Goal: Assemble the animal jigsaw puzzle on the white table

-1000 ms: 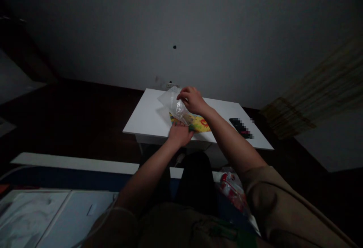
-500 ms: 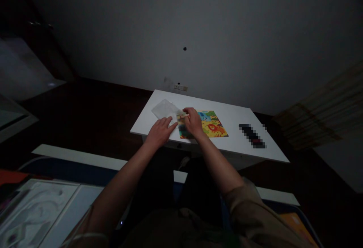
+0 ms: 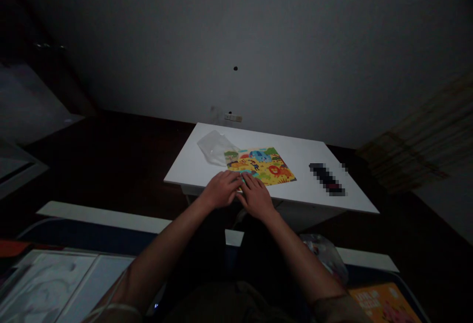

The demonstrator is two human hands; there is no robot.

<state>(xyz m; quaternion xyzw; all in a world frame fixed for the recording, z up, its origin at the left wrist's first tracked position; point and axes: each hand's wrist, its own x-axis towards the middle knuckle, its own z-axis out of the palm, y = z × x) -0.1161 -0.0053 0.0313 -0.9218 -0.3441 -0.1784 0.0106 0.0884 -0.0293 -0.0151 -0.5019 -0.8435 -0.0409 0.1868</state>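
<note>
A square, brightly coloured picture sheet or puzzle with jungle animals (image 3: 260,165) lies flat on the white table (image 3: 188,175). My left hand (image 3: 221,190) and my right hand (image 3: 256,196) rest side by side, fingertips touching at its near edge. Neither hand seems to grip anything, and the sheet's nearest corner is hidden under my fingers. A crumpled clear plastic bag (image 3: 216,147) lies to the far left of the sheet, slightly overlapping or touching its corner, out of reach of my fingertips.
A dark object, pixelated and unreadable (image 3: 327,179), lies on the table's right side. A wall socket (image 3: 232,117) sits behind the table. Below it are a white board edge (image 3: 111,219), a clear plastic packet (image 3: 325,256) and an orange printed box (image 3: 384,303).
The plastic bag now lies on the table, away from my hands. Both hands have drawn toward the sheet's near edge and come together, and the whole sheet now shows.
</note>
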